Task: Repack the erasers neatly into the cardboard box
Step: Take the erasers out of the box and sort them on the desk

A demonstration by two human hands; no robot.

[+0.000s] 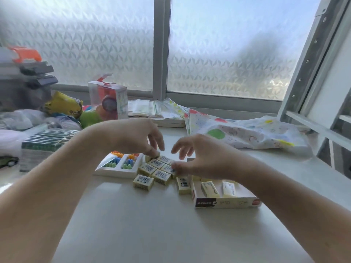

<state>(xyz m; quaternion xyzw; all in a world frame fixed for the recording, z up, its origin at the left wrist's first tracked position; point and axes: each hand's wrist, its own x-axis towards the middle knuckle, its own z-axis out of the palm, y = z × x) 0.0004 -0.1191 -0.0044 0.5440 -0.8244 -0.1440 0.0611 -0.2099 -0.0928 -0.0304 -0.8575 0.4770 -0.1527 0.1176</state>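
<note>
Head view, reading from the left: we pass a white divided tray of coloured beads and reach our left hand, fingers curled down and pinching a pale yellow wrapped eraser at the far corner of the loose cluster of yellow erasers. These lie flat on the white table, barcode faces up, their long axes slanting from near left to far right. Next comes our right hand, fingers spread loosely, thumb and forefinger closing on the cluster's right edge; whether they grip one we cannot tell. Rightmost sits the open shallow cardboard box, a few erasers standing in it. Our right hand is nearer the box, so we judge it should carry erasers rightward.
</note>
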